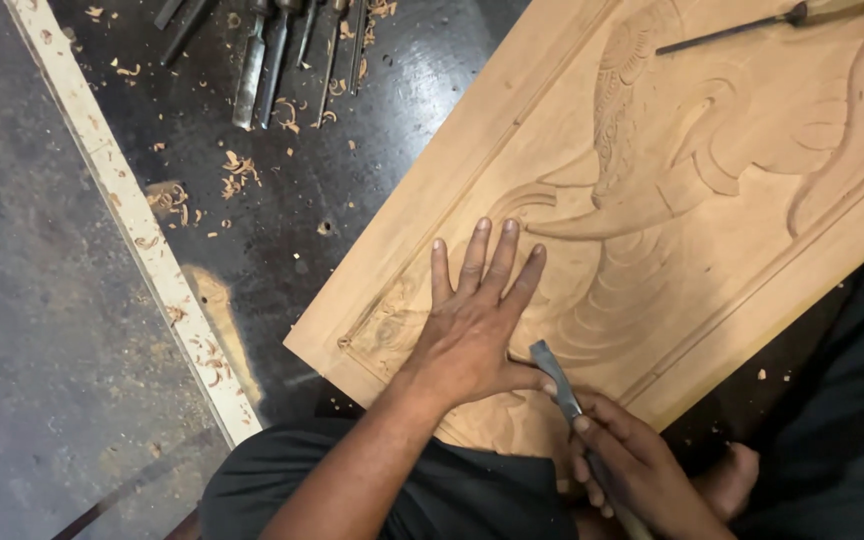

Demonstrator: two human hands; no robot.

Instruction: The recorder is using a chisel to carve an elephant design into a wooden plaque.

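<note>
Carved wooden panel (652, 200), pale and unfinished, lying flat and slantwise on the dark floor (282, 210), near edge just before the sitter's dark-clothed knees.

Nearest: right hand (632, 465) clenched around a chisel (552, 375), blade tip set on the wood at the panel's lower part, thumb of the other hand touching the steel. Left hand (472, 320) gripping nothing, pressed palm-down with fingers spread over the carved surface just beside the blade.

Further along the board: border groove already cut around the frame, a large relief well raised — sweeping curved folds, a tapering trunk-like form, a finely textured band above. Most of the shaping apparently done; flat, uncut patches left near the lower corner under the hands, and the surface raw, with no polish. Depth of the finer detail hard to judge from this angle.

Beyond: one slim tool (727, 32) resting on the panel's far end. On the floor to the far left, a row of spare chisels (272, 50) amid scattered wood shavings (237, 175), beside a pale strip (132, 220) running diagonally.
</note>
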